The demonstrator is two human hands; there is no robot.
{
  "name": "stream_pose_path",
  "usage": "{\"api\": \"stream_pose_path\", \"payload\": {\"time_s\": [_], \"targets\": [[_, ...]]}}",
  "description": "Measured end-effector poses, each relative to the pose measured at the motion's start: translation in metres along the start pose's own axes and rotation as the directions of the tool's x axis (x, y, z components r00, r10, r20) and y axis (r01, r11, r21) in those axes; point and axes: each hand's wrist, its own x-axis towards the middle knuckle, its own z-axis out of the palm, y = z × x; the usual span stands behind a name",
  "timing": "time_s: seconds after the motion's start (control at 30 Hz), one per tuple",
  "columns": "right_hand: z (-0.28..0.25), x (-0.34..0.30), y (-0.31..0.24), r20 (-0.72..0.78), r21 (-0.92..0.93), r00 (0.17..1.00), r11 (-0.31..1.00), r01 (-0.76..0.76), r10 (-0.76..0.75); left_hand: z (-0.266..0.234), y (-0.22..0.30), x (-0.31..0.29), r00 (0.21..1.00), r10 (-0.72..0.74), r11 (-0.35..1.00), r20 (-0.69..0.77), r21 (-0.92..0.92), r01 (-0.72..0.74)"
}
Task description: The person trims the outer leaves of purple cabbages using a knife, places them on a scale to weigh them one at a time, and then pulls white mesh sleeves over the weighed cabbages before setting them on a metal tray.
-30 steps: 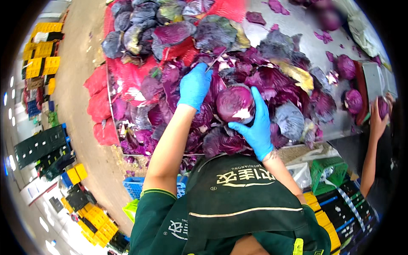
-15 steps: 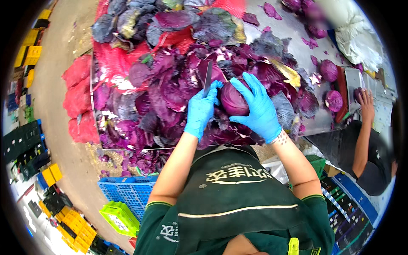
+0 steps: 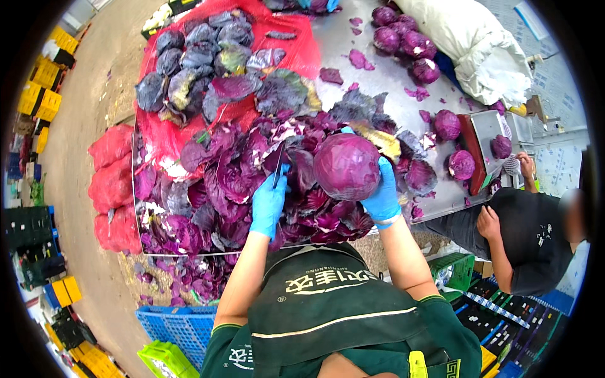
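Note:
My right hand, in a blue glove, holds up a round, trimmed red cabbage above the table, its fingers partly hidden behind it. To the left my left hand, gloved alike, is closed around a knife whose blade points up and away from me. The blade is apart from the cabbage. Under both hands lies a thick heap of loose purple cabbage leaves. Several untrimmed cabbages with dull outer leaves rest on red netting at the far left.
Trimmed cabbages sit on the metal table at the far right. Full red net sacks are stacked left of it. A co-worker at right has one hand near a cabbage on a metal tray. A blue pallet lies below left.
The red cabbage has been lifted toward me, and my right hand has shifted from its side to beneath and behind it. My left hand with the knife has drawn away leftward. The view has shifted.

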Motion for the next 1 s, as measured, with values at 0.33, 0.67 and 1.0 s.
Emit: {"api": "stream_pose_path", "payload": {"time_s": [0.33,0.67,1.0], "targets": [[0.041,-0.025,-0.015,0.078,0.061,0.962,0.962,-0.266,0.261,-0.052,0.133,-0.058,0.849,0.527,0.780,0.019,-0.406,-0.476],[0.017,0.014,0.067,0.174,-0.963,0.969,0.176,0.205,-0.175,-0.025,0.026,-0.016,0.948,-0.260,0.866,0.182,-0.391,0.312],[0.016,0.025,0.081,0.292,-0.951,0.938,0.046,0.306,-0.188,-0.022,0.062,-0.047,0.966,0.252,0.759,0.049,0.610,-0.229]]}}
